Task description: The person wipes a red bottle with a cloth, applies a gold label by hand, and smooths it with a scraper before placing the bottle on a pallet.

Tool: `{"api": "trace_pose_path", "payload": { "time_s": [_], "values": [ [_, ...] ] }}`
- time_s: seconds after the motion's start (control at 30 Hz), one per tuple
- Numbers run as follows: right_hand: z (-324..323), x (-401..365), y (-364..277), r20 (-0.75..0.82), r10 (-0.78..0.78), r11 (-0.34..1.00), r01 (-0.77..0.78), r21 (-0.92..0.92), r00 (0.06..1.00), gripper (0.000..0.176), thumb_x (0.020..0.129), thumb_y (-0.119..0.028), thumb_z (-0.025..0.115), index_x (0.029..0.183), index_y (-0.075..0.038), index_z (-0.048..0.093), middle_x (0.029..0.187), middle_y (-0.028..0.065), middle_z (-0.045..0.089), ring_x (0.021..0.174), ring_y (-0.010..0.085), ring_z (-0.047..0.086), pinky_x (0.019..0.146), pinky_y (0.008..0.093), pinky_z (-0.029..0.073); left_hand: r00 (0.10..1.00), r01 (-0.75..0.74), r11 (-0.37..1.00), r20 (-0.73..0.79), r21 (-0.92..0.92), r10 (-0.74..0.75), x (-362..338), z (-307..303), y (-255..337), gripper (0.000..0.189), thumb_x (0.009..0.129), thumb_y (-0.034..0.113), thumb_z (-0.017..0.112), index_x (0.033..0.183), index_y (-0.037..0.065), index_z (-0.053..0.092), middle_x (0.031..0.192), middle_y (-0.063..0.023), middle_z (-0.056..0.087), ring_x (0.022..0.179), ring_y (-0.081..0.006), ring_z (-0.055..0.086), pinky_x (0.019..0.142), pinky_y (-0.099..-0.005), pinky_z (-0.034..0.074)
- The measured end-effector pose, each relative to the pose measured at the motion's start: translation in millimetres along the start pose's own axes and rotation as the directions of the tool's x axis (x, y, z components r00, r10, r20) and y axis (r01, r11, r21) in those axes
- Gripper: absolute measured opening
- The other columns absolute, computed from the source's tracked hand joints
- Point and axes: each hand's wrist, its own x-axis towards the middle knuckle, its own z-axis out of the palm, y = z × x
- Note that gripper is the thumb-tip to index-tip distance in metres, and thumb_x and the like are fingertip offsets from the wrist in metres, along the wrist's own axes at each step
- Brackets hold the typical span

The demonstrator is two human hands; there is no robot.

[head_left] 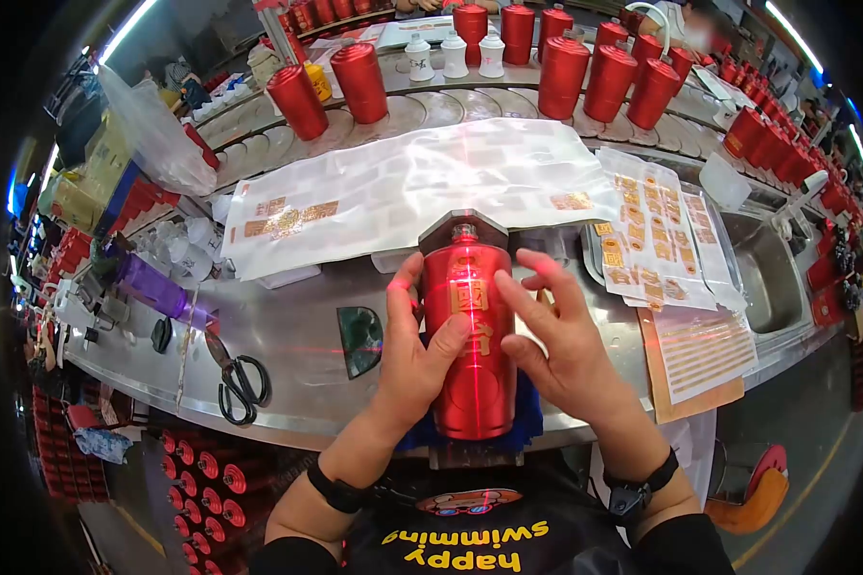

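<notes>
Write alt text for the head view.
Left hand grips, right hand touches a red bottle on a workbench, a red laser line along its gold characters. Scissors lie left; gold label sheets and more red bottles sit behind.

shirt (470, 551): black, yellow "happy swimming" print, lil orange cartoon badge (468, 501) on it | sleeves (292, 558): black, stop about the elbows | left hand (408, 359) + right hand (561, 350): bare | left wrist: black band (336, 491) | right wrist: chunky black watch (631, 496)

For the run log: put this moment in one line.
left hand grips bottle | right hand touches bottle by gold label | bottle lies on blue pad, laser line along it
</notes>
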Motion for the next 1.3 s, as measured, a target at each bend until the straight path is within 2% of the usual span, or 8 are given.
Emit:
{"api": "trace_pose_path", "payload": {
  "time_s": [0.2,0.37,0.47,0.83,0.97,1.07,1.17,1.3],
  "values": [
    [3,31,15,-0.024,0.078,0.995,-0.077,0.07,0.997,0.036,0.093,-0.021,0.064,0.126,-0.004,0.061,0.133,0.0239,0.047,0.107,0.0346,0.055,0.094,0.0421,0.046,1.0,0.005,1.0,0.002,0.013,-0.005,8,4,2,0.08,0.091,0.025,0.068,0.147,-0.005,0.02,0.137,-0.022,0.043,0.124,-0.0257,0.05,0.103,-0.0374,0.043],
    [7,50,14,-0.101,0.113,0.982,-0.096,0.16,0.988,0.018,0.086,-0.013,0.07,0.099,-0.001,0.067,0.121,0.0242,0.058,0.111,0.0379,0.057,0.094,0.0424,0.046,1.0,0.02,1.0,0.01,0.02,-0.02,7,3,1,0.081,0.09,0.025,0.069,0.147,-0.005,0.02,0.137,-0.0225,0.043,0.124,-0.0269,0.05,0.103,-0.0378,0.043],
    [7,57,15,-0.071,0.075,0.995,-0.07,0.069,0.995,0.012,0.089,-0.011,0.068,0.096,-0.001,0.067,0.123,0.0149,0.058,0.095,0.0177,0.061,0.064,0.026,0.046,1.0,0.018,0.999,0.003,0.037,-0.018,8,3,1,0.083,0.089,0.027,0.069,0.147,-0.004,0.02,0.137,-0.0228,0.042,0.124,-0.0273,0.05,0.104,-0.0381,0.043],
    [10,62,15,-0.069,0.142,0.986,-0.134,0.103,0.987,0.009,0.089,-0.007,0.065,0.088,0.001,0.063,0.118,0.0132,0.059,0.08,0.0101,0.059,0.064,0.0227,0.048,1.0,-0.018,0.994,0.004,0.107,0.018,7,3,-2,0.084,0.087,0.027,0.07,0.148,-0.004,0.02,0.139,-0.0228,0.039,0.127,-0.0287,0.046,0.107,-0.0393,0.038],
    [11,60,15,-0.072,0.17,0.984,-0.165,0.071,0.983,0.012,0.091,-0.01,0.064,0.094,0.001,0.063,0.116,0.0133,0.06,0.085,0.0121,0.059,0.072,0.0241,0.049,0.999,-0.039,0.992,0.006,0.116,0.039,6,3,-2,0.078,0.092,0.027,0.066,0.147,-0.005,0.021,0.139,-0.0224,0.039,0.128,-0.0277,0.045,0.107,-0.0389,0.038],
    [13,55,26,-0.125,0.127,0.99,-0.118,0.081,0.984,0.024,0.094,-0.016,0.063,0.11,0.002,0.062,0.114,0.0141,0.06,0.094,0.016,0.059,0.082,0.027,0.049,0.998,0.064,0.983,-0.003,-0.171,-0.065,8,4,2,0.071,0.097,0.026,0.061,0.147,-0.006,0.022,0.14,-0.0224,0.04,0.129,-0.0263,0.044,0.108,-0.0374,0.037],
    [14,40,20,0.02,0.345,0.88,-0.331,0.341,0.938,0.048,0.095,-0.027,0.065,0.129,0.005,0.054,0.12,0.0175,0.059,0.108,0.0233,0.058,0.094,0.0318,0.045,0.998,0.055,0.983,0.01,-0.175,-0.054,10,0,-3,0.066,0.1,0.026,0.056,0.146,-0.006,0.023,0.141,-0.0224,0.04,0.129,-0.0252,0.044,0.109,-0.0359,0.035],
    [16,33,17,-0.01,0.238,0.968,-0.237,0.08,0.971,0.07,0.09,-0.038,0.07,0.137,0.008,0.046,0.133,0.022,0.053,0.122,0.0289,0.053,0.103,0.0365,0.041,0.999,0.034,0.993,0.0,-0.114,-0.034,12,1,-6,0.067,0.099,0.027,0.058,0.146,-0.005,0.024,0.141,-0.0226,0.04,0.129,-0.0253,0.044,0.11,-0.0352,0.034]
  ]
}}
